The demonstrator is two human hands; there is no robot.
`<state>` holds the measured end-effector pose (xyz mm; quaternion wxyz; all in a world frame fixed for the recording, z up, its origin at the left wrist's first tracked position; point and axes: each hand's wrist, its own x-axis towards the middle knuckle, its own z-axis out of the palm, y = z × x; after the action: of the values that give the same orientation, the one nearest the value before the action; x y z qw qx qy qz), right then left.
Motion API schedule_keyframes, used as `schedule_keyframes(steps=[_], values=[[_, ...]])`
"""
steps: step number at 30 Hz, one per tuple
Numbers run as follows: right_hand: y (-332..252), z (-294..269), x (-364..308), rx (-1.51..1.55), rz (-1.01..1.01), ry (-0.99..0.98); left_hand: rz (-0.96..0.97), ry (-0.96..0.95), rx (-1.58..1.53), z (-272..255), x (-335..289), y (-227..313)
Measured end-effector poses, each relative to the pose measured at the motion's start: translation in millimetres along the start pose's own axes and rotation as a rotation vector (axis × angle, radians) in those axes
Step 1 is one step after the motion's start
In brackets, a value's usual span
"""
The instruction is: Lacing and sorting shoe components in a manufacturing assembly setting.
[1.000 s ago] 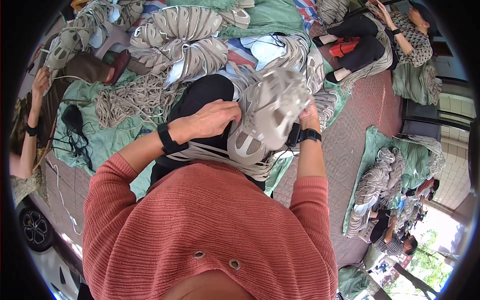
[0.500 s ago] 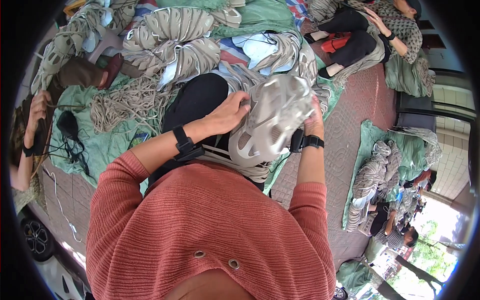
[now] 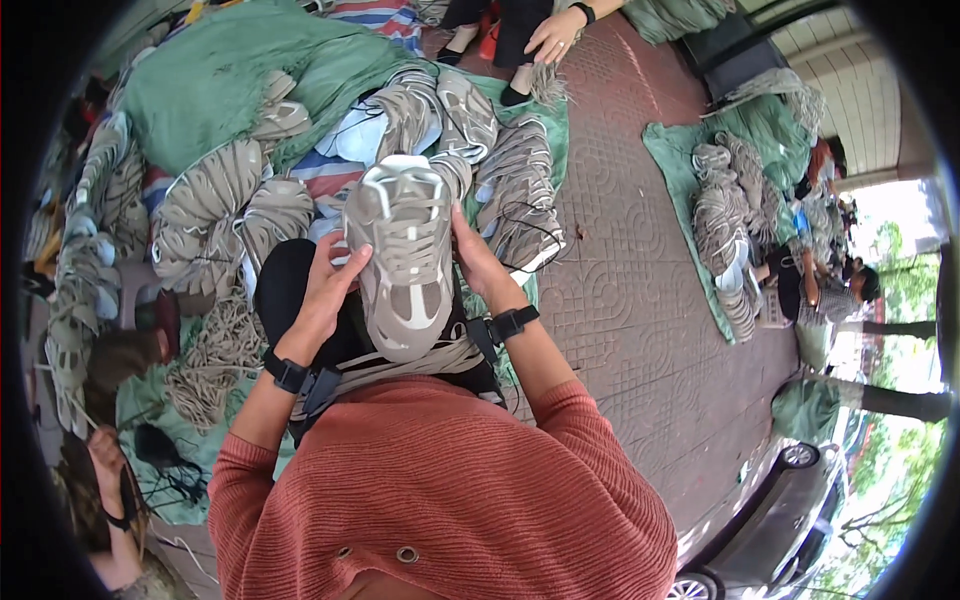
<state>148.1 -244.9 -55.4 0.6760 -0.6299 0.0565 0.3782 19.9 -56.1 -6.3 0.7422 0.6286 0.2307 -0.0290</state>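
A grey-beige sneaker upper (image 3: 402, 320) with white trim is held over my lap, its toe pointing toward me. Flat laces run in rows across its front, and its collar opening faces away. My left hand (image 3: 328, 288) grips the left side, thumb on the outer face and fingers partly hidden. On the opposite side, my right hand (image 3: 478, 255) is closed along the edge, most of its fingers behind the upper. Below the toe, a bundle of pale laces (image 3: 385, 372) lies across my lap.
Stacked uppers (image 3: 215, 195) lie beyond my knees, near a green sheet (image 3: 225, 75). A heap of loose laces (image 3: 205, 378) is at the left. Another stack (image 3: 520, 190) lies right of my knees. Co-workers' hands show at the far edge (image 3: 555, 38) and lower left (image 3: 106, 458).
The view has swung to the right. The upper, earlier tilted and blurred in my right hand, is now upright with its laced front showing. My left hand has come onto its side.
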Motion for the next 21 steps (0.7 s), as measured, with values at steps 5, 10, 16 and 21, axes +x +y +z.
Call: schedule_keyframes(steps=[5,10,16,21], values=[[-37,-9,-40,0.754,-0.238,-0.202,0.353,0.049,0.187,28,6,47],[-69,-104,-73,0.665,-0.587,0.012,0.639,-0.459,0.300,67,-57,141],[-6,-186,-95,0.561,-0.558,0.382,0.479,-1.219,-0.605,94,-176,146],[97,-201,-104,0.617,-0.324,0.663,0.508,-1.265,-0.656,105,-200,171]])
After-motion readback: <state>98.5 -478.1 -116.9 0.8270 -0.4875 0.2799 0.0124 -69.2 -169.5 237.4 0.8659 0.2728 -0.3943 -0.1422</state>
